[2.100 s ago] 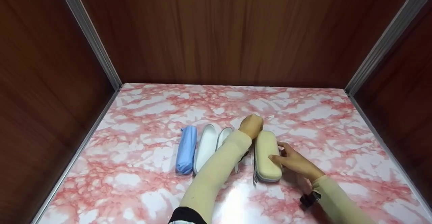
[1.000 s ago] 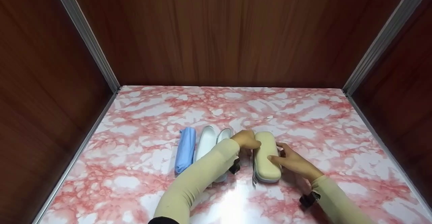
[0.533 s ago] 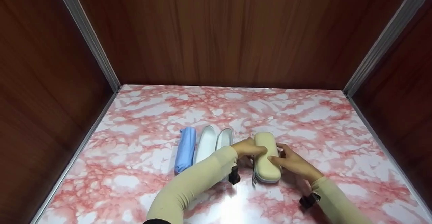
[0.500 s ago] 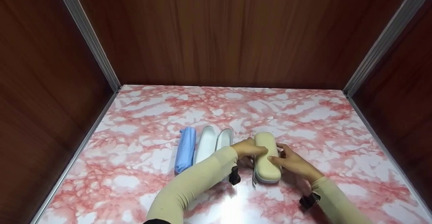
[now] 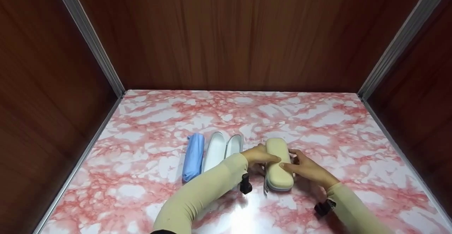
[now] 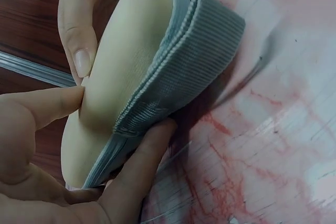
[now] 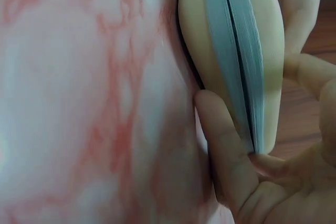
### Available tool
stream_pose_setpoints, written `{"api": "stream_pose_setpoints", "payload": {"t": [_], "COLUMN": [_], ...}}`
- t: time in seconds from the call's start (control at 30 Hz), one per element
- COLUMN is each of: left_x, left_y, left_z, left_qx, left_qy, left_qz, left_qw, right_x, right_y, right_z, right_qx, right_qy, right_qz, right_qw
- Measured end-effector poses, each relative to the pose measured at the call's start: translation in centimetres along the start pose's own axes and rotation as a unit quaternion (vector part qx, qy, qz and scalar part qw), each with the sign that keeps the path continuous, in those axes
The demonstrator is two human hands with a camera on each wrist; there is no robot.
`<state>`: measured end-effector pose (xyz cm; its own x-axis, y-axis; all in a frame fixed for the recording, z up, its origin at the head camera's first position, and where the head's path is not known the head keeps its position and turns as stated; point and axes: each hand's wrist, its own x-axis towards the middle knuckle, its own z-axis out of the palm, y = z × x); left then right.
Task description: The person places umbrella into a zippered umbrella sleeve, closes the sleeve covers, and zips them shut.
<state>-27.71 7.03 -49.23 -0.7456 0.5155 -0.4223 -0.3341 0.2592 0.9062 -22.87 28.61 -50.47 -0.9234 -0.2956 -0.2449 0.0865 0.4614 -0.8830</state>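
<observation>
A cream hard glasses case lies lengthwise on the table, right of centre in the head view. My left hand grips its left side, thumb on the lid and fingers down along the edge. From the right, my right hand holds it with the thumb on top, close to the left thumb tip. A grey ribbed strap loop sticks out from the case's side in the left wrist view. Along the opposite side, the right wrist view shows a grey zip band with a thin dark line down its middle.
Left of the hands lies an open white case, its two shells side by side and partly behind my left forearm. Beside it is a blue fabric-covered roll. Dark wood panels enclose the red-and-white marbled table.
My left hand has come back from the case's far end to its left side, its thumb now on the lid. The right hand and the case have hardly moved.
</observation>
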Motion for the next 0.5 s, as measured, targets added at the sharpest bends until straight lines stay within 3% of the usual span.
{"api": "stream_pose_setpoints", "payload": {"t": [0.27, 0.5], "left_x": [-0.1, 0.0], "left_y": [-0.2, -0.2], "left_z": [0.1, 0.0], "left_qx": [-0.028, -0.012], "left_qy": [0.009, 0.012], "left_qz": [-0.009, -0.014], "left_qw": [0.9995, 0.9998], "right_x": [0.7, 2.9], "right_y": [-0.6, -1.1], "right_z": [-1.6, -2.3], "right_qx": [-0.030, -0.045], "right_qy": [-0.002, 0.026], "right_qz": [-0.015, -0.027], "right_qw": [0.999, 0.998]}}
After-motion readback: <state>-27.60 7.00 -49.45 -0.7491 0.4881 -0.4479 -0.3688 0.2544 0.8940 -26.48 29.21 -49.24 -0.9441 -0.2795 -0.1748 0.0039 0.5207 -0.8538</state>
